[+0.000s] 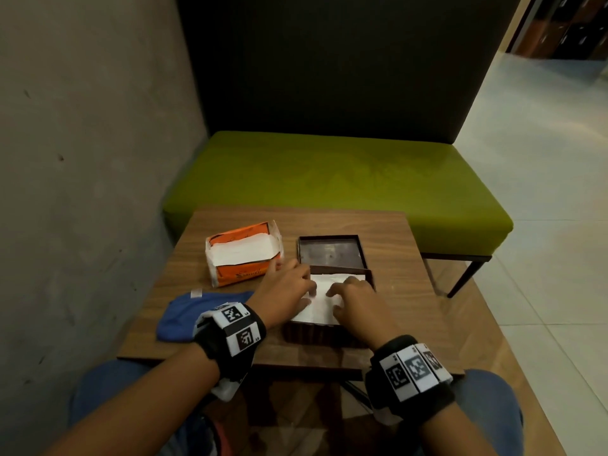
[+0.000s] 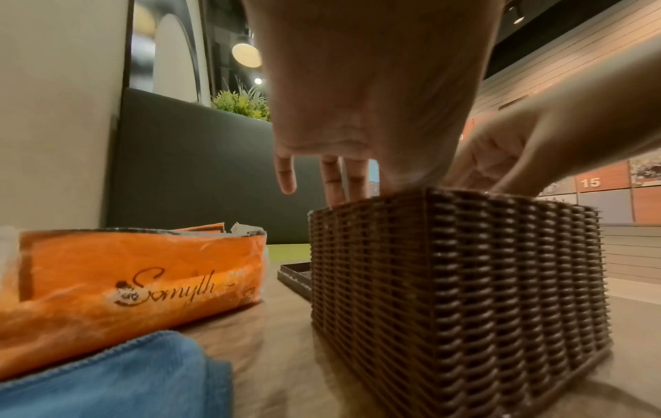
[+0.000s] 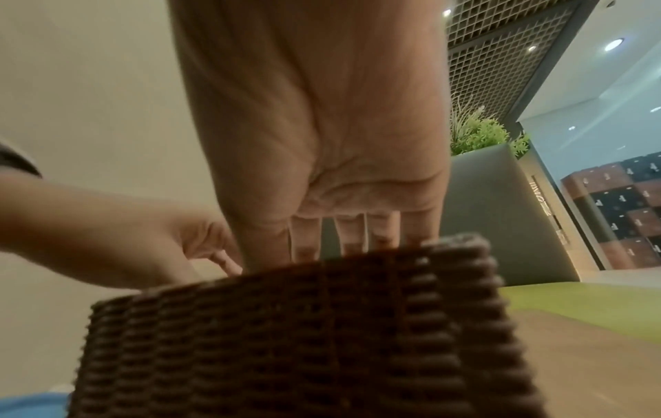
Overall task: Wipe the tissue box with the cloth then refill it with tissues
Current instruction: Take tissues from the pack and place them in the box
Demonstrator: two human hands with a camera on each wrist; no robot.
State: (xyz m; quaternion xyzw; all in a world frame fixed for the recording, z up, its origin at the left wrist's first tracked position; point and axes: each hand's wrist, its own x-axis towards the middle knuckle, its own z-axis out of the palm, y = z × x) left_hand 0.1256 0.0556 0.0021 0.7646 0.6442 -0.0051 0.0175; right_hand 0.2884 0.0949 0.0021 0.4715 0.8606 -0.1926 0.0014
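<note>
On the table, seen from the head camera, the open woven box sits near the front edge with a stack of white tissues inside. Both hands lie on that stack: the left hand and the right hand press down with fingers spread and fairly straight, neither grip closed round anything. The box's lid lies just behind it, inner side up. The orange tissue pack, torn open, stands to the left, and the blue cloth lies put aside by the left wrist. I judge the wiping done and the refill in hand, at the stage of seating the tissues.

From the left wrist, the left hand reaches over the box, its fingers dipping past the rim; the right hand comes in from the far side. The pack and cloth are at the left, and a corner of the lid shows behind.

From the right wrist, the right hand hangs over the box, fingers extended down behind the rim, holding nothing that I can see.

Next, probably: flatten the stack level below the rim, then fetch the lid and set it squarely on top.
</note>
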